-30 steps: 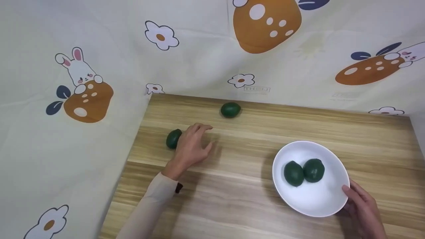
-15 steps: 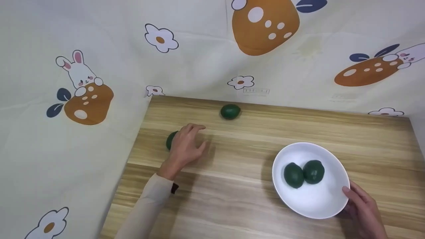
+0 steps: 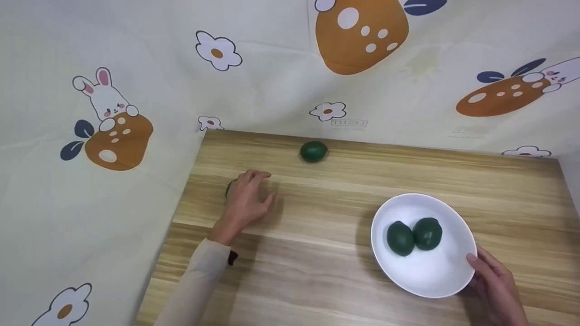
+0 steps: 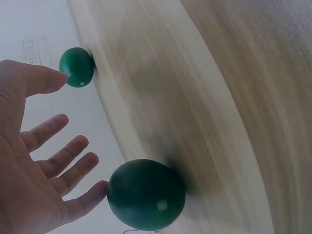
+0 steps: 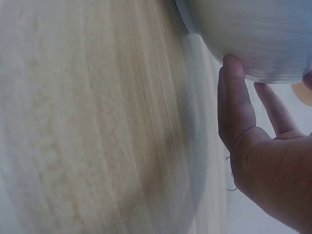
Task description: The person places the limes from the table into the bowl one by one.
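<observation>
Left hand (image 3: 244,199) was open, fingers spread beside left green fruit (image 4: 146,195), likely the reaching step; a pick-up called for curling round it. Right hand (image 3: 496,283) gripped white bowl (image 3: 444,274), near right, two fruits (image 3: 400,238) inside; far fruit (image 3: 313,151) lay apart.

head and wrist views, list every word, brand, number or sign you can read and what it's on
Boxed print on the patterned sheet: perhaps "TH" first, rest too faint.
Fainter print farther right: unreadable.
Left wrist view, boxed letters: too blurred.
Bowl, green fruits: no lettering visible.
</observation>
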`<act>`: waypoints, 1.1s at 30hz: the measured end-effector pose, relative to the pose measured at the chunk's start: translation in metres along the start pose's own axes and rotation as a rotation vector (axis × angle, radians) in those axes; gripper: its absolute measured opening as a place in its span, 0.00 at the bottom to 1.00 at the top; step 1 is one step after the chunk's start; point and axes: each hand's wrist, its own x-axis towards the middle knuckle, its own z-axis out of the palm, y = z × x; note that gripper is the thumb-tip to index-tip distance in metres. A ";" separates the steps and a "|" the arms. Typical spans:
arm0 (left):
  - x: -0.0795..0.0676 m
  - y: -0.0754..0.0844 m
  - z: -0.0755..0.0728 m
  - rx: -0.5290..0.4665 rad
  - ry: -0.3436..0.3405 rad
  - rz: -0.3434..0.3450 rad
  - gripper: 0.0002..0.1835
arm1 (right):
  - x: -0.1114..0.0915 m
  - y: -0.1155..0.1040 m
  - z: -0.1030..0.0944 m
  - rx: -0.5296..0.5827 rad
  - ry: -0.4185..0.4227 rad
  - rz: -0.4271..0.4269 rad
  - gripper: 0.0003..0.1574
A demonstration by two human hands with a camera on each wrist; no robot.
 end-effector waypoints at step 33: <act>-0.015 -0.052 -0.016 -0.041 -0.015 -0.151 0.26 | 0.000 0.005 0.000 0.051 -0.025 -0.080 0.27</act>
